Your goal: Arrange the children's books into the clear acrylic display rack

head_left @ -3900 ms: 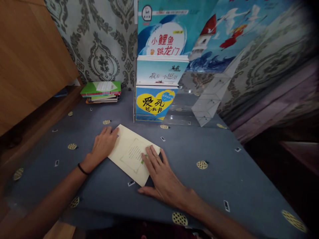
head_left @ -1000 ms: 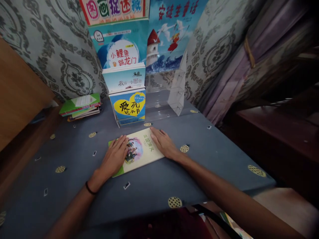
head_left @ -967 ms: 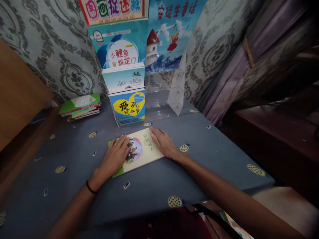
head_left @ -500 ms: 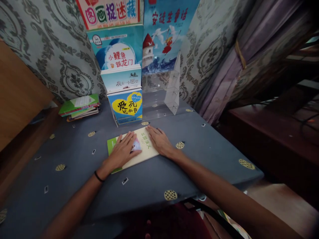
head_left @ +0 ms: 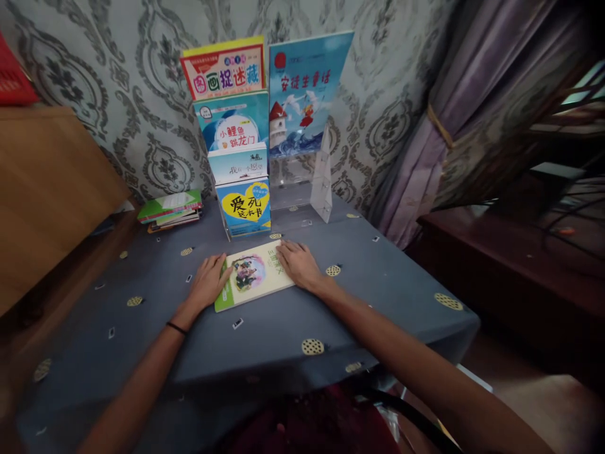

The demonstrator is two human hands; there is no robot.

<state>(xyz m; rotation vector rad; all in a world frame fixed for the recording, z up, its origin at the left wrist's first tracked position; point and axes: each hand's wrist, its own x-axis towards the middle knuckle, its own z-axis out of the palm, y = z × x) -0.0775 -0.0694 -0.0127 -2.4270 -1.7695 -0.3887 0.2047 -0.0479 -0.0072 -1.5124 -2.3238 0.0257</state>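
A thin book point(head_left: 249, 277) with a cream cover, a green spine strip and a round picture lies shut and slightly slanted on the table. Along its left end rests my left hand point(head_left: 207, 282), fingers stretched forward and the thumb on the green strip. My right hand point(head_left: 301, 266) lies over the book's right end, its fingers extended across the upper right corner. Just beyond the book stands a clear display rack point(head_left: 322, 192). In its left column are a blue book with a yellow heart point(head_left: 246, 208), a pale blue book point(head_left: 239, 165) and others above.
A large blue book point(head_left: 307, 94) stands high in the rack's right column. Several books form a stack point(head_left: 172, 208) at the back left. A wooden cabinet point(head_left: 51, 189) stands left, a tied purple curtain point(head_left: 420, 176) right. Pineapple-print cloth point(head_left: 378, 284) covers the table.
My left hand has slid left off the cover picture to the book's left end, uncovering the picture. My right hand stays at the right end. The view has tilted up, showing more wall.
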